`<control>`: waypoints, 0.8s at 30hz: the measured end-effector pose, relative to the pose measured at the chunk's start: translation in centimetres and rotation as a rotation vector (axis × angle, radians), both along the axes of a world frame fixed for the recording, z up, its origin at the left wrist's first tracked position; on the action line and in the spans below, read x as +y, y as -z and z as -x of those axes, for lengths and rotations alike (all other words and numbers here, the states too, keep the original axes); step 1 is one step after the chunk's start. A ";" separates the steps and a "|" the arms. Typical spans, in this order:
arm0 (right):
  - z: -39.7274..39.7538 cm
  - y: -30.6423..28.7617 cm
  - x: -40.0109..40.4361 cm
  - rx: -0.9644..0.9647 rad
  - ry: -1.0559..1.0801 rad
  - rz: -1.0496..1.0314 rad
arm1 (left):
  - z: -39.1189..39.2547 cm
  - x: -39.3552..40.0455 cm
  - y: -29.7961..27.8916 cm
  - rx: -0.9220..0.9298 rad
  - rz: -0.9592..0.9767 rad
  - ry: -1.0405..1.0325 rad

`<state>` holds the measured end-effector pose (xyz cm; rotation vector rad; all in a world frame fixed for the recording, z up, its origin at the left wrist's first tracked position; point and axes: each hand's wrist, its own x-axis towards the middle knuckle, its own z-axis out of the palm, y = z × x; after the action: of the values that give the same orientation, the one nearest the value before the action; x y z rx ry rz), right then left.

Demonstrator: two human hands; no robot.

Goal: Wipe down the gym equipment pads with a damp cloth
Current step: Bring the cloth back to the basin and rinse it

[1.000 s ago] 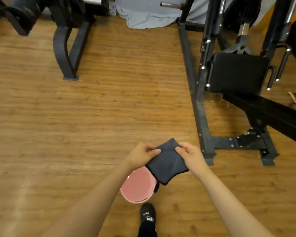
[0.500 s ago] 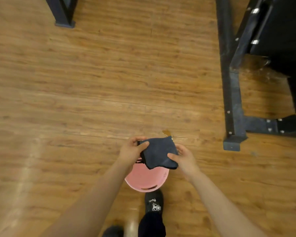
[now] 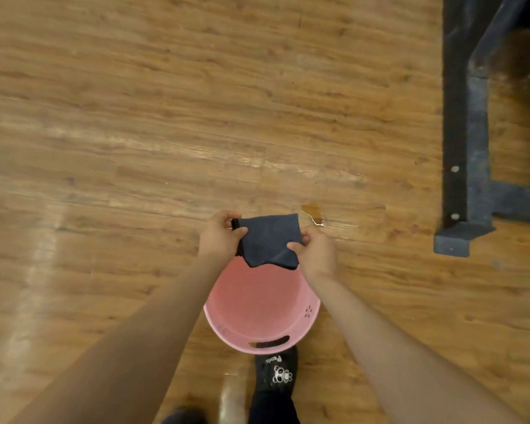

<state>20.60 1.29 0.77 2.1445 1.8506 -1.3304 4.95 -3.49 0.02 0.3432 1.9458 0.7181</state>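
I have both hands, left [image 3: 219,237] and right [image 3: 315,254], pinching the folded dark-blue cloth [image 3: 268,240] over the round pink plastic basin [image 3: 260,338]; pad wiping looks not yet begun.

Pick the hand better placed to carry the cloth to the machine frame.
Right hand, likely: it pinches the dark cloth on the side nearer the black frame; the left hand holds the far edge.

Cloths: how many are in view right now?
1. The dark grey folded cloth is held between the left hand and right hand, above the pink plastic basin. More may lie off-frame.
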 end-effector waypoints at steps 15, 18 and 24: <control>1.3 3.6 1.4 0.163 0.223 -0.021 | 0.7 0.7 2.7 0.017 0.020 -0.050; 1.8 3.9 2.4 0.212 0.290 -0.044 | 0.7 0.7 3.0 -0.009 -0.011 -0.131; 0.3 3.5 2.5 0.116 0.134 -0.158 | 0.4 0.8 2.8 0.084 -0.031 -0.075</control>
<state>20.27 3.76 -2.73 2.3550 1.9457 -1.4064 4.57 -2.70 -2.81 0.3252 2.0376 0.7946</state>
